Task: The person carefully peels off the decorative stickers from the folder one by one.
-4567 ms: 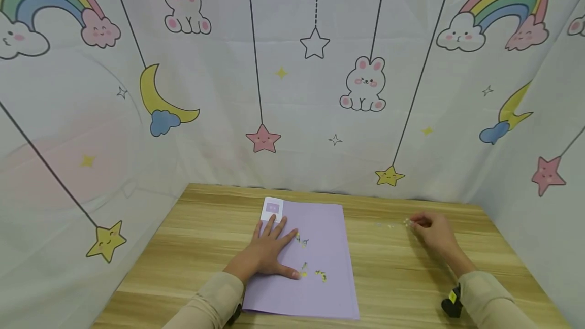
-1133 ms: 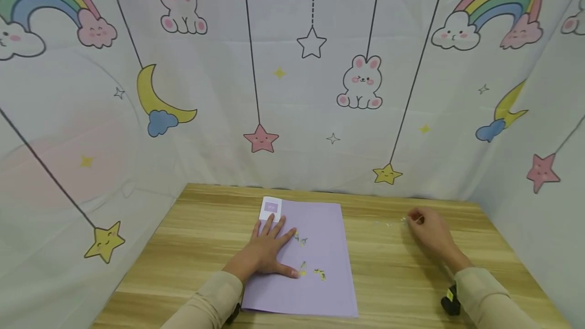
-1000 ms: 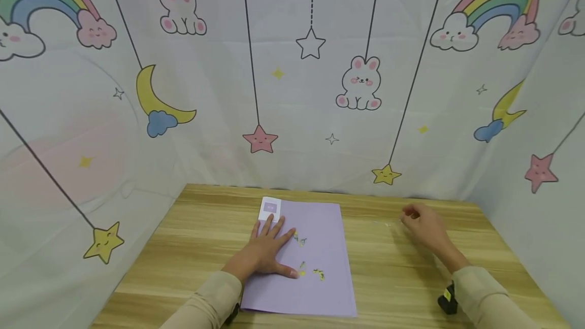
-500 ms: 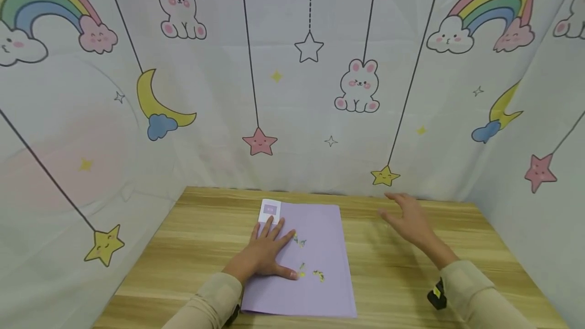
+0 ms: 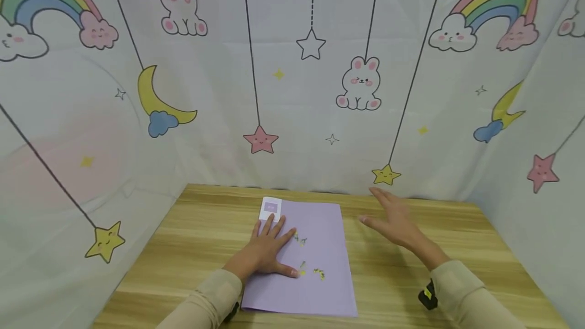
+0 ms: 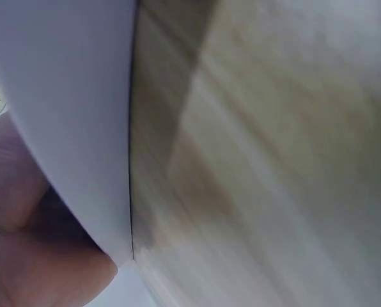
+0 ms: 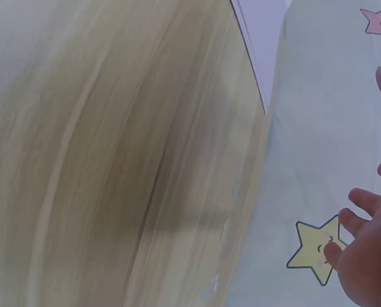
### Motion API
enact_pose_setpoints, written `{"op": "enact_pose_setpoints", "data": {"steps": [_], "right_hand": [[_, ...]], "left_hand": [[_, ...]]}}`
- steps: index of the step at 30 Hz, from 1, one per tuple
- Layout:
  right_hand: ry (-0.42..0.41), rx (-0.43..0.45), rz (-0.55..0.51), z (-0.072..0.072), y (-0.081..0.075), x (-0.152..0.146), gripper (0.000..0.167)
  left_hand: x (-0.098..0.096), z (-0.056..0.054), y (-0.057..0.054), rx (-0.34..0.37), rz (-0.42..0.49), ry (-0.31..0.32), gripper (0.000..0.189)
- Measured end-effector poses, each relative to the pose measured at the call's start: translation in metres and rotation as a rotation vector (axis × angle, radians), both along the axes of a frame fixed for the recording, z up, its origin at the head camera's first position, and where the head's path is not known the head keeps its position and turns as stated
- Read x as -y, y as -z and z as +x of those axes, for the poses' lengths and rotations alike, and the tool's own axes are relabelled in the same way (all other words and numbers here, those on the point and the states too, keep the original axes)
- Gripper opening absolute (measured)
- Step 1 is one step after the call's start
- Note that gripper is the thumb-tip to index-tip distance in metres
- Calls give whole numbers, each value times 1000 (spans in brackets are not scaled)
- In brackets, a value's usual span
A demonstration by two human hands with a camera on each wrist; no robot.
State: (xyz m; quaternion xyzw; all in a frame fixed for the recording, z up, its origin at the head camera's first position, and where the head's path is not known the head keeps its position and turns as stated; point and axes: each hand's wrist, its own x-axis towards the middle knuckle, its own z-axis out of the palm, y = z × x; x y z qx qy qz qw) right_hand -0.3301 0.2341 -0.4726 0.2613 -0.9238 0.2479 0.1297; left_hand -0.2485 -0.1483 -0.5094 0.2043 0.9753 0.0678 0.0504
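Observation:
My left hand (image 5: 262, 255) lies flat with spread fingers on a purple folder (image 5: 320, 298), thumb beside small yellow-green stickers. One such sticker (image 5: 320, 273) sits right of the thumb tip; another pair (image 5: 300, 239) is by the index finger. A white label (image 5: 272, 207) fills the folder's top left corner. My right hand (image 5: 397, 220) is raised over the table to the right of the folder, its fingers extended and thumb apart, holding nothing. In the right wrist view, small clear pieces (image 7: 211, 288) lie along the far part of the table; my right arm and hand hide that spot in the head view.
The wood-grain table (image 5: 457, 237) runs back to a white cloth backdrop (image 5: 301, 105) printed with rainbows, rabbits and stars, which also closes in both sides. A black wrist device (image 5: 428, 296) shows under the right sleeve.
My right hand has left the small clear pieces, where its fingertips were pinched together, and moved left and up toward the folder, its fingers spreading. My left hand stays put.

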Motion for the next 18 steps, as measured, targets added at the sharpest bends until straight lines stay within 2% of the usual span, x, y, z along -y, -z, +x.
{"op": "enact_pose_setpoints", "data": {"steps": [4, 18], "right_hand": [[-28, 39, -1, 4, -1, 6, 95], [-71, 35, -29, 11, 2, 30, 95]], "left_hand": [[-2, 0, 0, 1, -7, -3, 115], [0, 3, -4, -62, 8, 15, 118]]}}
